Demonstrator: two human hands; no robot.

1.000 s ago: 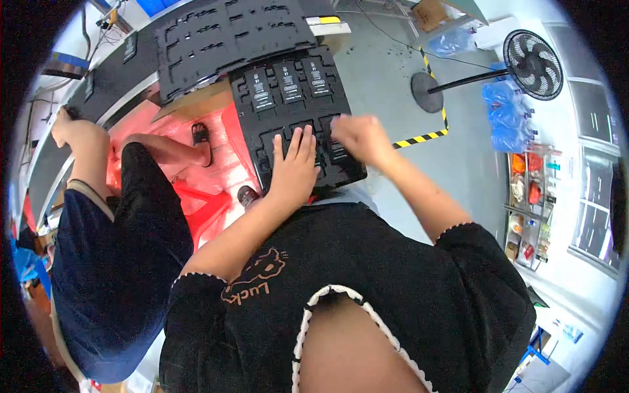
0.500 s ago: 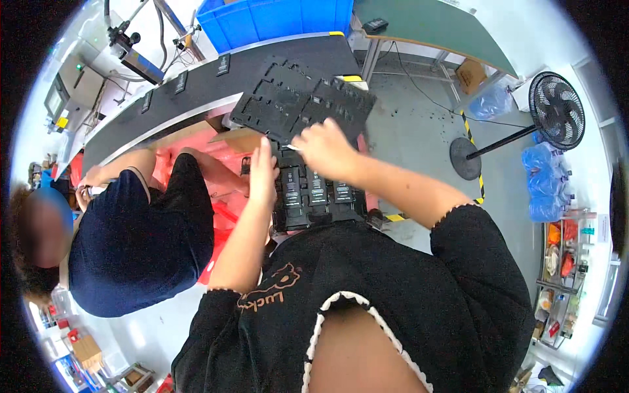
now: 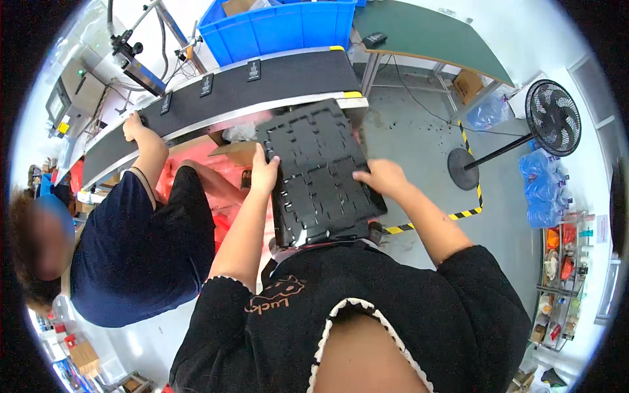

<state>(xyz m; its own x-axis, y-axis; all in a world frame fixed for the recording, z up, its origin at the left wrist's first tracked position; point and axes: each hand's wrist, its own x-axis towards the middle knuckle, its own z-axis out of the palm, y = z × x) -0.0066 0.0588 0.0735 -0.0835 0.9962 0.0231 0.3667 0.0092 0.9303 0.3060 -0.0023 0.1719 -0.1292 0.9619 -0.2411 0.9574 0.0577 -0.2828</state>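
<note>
A black moulded plastic tray with several empty pockets lies tilted in front of me, its far edge close to the conveyor belt. My left hand grips the tray's left edge. My right hand holds its right edge, fingers over the rim. Several small black devices lie spaced along the dark belt.
A seated person in dark blue is at my left, one hand on the belt. Blue bins stand behind the belt. A green table, a pedestal fan, and a shelf rack stand to the right on the grey floor.
The view has swung up toward the belt. The tray with filled pockets under my hands is out of sight; both hands now hold an empty black tray by its edges, nearer the conveyor.
</note>
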